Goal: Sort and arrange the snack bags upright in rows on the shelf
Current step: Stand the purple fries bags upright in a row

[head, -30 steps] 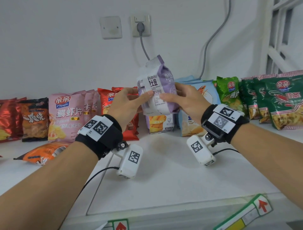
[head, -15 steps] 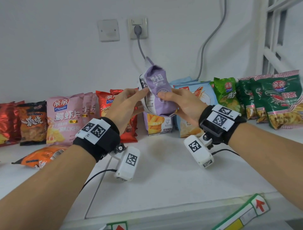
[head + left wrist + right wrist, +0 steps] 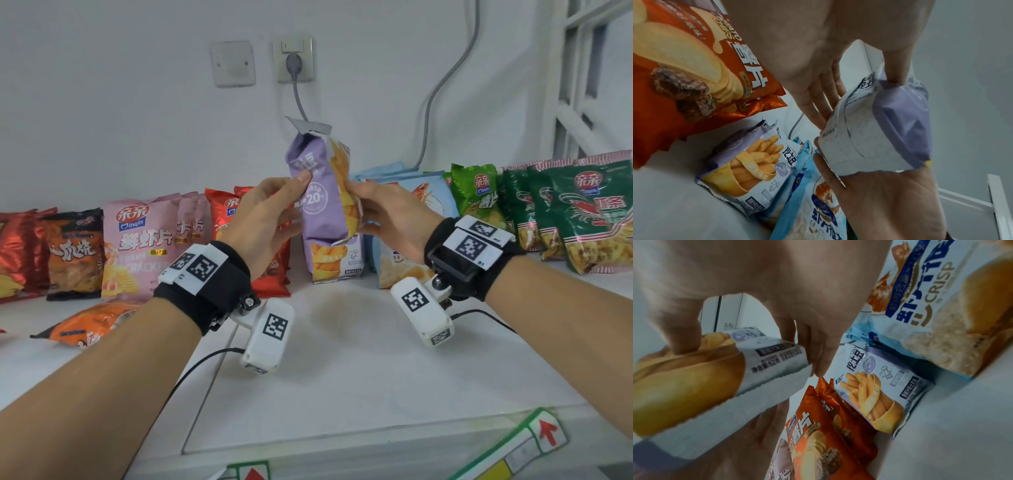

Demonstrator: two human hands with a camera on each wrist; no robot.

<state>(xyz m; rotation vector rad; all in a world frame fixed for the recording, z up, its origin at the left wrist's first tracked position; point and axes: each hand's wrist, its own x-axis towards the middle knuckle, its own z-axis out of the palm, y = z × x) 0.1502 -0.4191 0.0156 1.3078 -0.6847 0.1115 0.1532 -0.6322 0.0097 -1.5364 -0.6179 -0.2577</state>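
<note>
I hold a purple fries bag upright in the air above the white shelf. My left hand pinches its left side, thumb on the front and fingers behind. My right hand grips its right side, thumb on the yellow fries picture. In the left wrist view the purple fries bag shows its white printed back between both hands. The right wrist view shows the same bag under my thumb. A matching purple bag stands against the wall just behind.
Along the wall stand red bags, a dark orange bag, pink prawn cracker bags, red chip bags, a light blue bag and green bags. An orange bag lies flat at the left.
Both hands have turned the purple bag from tilted, back side showing, to upright with its purple front towards me, and raised it a little.
</note>
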